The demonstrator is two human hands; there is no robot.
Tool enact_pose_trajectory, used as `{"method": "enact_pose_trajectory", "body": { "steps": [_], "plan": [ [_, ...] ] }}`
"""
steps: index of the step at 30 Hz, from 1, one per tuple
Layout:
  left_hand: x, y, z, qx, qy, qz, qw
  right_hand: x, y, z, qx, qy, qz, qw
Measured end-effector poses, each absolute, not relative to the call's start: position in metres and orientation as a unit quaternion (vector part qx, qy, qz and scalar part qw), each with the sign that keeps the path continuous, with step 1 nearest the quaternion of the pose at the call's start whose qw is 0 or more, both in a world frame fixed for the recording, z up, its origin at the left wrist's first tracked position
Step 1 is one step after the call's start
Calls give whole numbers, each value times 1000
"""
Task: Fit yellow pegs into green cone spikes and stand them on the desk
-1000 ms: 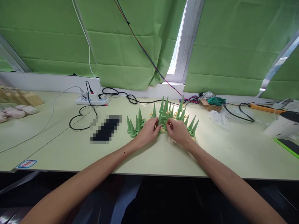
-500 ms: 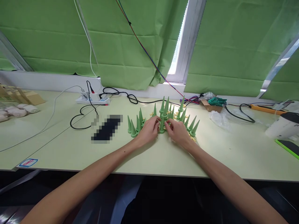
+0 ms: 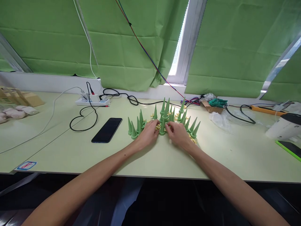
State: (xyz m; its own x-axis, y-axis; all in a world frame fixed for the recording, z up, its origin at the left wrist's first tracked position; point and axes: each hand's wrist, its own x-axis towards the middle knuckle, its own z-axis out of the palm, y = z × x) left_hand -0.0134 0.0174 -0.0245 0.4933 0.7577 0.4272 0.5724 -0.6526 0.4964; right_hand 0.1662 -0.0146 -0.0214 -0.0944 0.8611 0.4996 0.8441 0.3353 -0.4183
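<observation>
Several green cones (image 3: 162,126) stand upright in a cluster on the pale table (image 3: 145,163), with small yellow pieces (image 3: 193,139) scattered among them. At the cluster's front, my left hand (image 3: 150,131) is just left of the foremost cone, its fingers bent together near yellow pieces. Whatever those fingertips hold is too small to make out. On the other side of that cone is my right hand (image 3: 176,131), thumb and forefinger pinched close to it; what is between them is hidden.
A black phone (image 3: 107,130) lies left of the cones. Behind are a power strip (image 3: 92,100) and black cables (image 3: 134,99). To the right are a small cardboard box (image 3: 213,107), plastic wrap (image 3: 221,121) and a white cup (image 3: 284,127).
My left fingers have lowered slightly, away from the front cone's upper part toward the yellow pieces. My right hand has hardly moved. The view has shifted slightly.
</observation>
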Motion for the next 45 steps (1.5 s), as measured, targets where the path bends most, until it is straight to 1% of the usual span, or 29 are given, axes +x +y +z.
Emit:
{"method": "enact_pose_trajectory", "body": {
  "steps": [9, 20, 26, 32, 38, 41, 45],
  "plan": [
    [-19, 23, -32, 863, 395, 277, 147, 166, -13, -24, -568, -743, 17, 354],
    [-18, 20, -27, 861, 390, 294, 142, 166, -13, -24, -552, -749, 33, 366],
    [-17, 20, -20, 865, 381, 313, 91, 167, -13, -24, -547, -748, 40, 374],
    [-25, 29, -18, 891, 367, 260, 65, 168, -12, -24, -550, -723, 55, 414],
    [-32, 34, -18, 895, 419, 150, 37, 169, -12, -25, -546, -720, 38, 427],
    [-34, 27, -16, 896, 428, 110, 49, 169, -12, -24, -547, -717, 36, 431],
    [-33, 22, -17, 897, 423, 111, 66, 169, -12, -23, -550, -715, 33, 431]
  ]
}}
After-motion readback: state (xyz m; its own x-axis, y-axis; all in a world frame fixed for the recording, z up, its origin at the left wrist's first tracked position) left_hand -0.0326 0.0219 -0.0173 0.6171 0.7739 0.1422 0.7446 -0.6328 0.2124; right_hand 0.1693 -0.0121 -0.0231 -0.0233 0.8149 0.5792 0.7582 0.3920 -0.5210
